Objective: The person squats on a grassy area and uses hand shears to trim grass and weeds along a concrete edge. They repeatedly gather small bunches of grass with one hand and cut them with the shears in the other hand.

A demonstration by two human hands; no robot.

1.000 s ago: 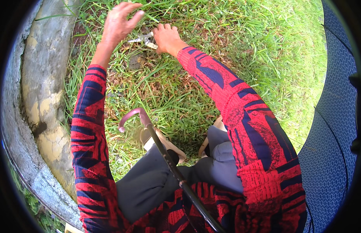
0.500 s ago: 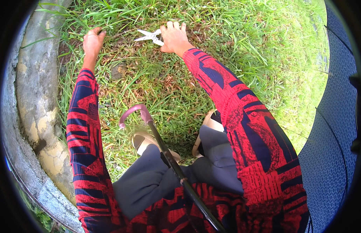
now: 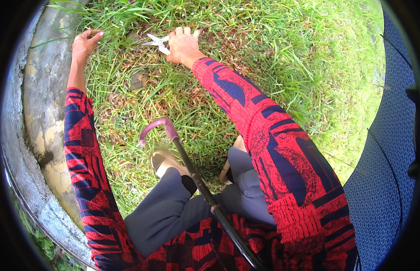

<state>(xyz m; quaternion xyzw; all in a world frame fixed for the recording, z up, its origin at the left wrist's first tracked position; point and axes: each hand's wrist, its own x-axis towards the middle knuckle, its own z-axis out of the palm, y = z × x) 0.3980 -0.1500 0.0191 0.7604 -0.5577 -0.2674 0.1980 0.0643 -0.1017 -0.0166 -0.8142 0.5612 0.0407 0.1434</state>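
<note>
At the far left, beside the low wall, my left hand (image 3: 85, 44) hangs over tall grass (image 3: 112, 38). Its thumb and fingers are drawn together; whatever lies between them is too small to make out. My right hand (image 3: 183, 46) is wrapped round a pair of silver-white garden shears (image 3: 158, 43) at the upper middle. The shears' blades stand apart and point left, toward my left hand, just above the cut grass. Their handles are partly hidden in my palm.
An umbrella's pink hooked handle (image 3: 161, 123) and black shaft (image 3: 192, 169) slant across my lap. Its blue canopy (image 3: 381, 149) fills the right edge. A weathered concrete wall (image 3: 47, 113) curves along the left. Beige shoes (image 3: 167, 161) rest on the grass; a small stone (image 3: 139, 80) lies ahead.
Both hands have shifted left, the left one toward the wall and slightly up. The shears have moved left with my right hand, blades still apart.
</note>
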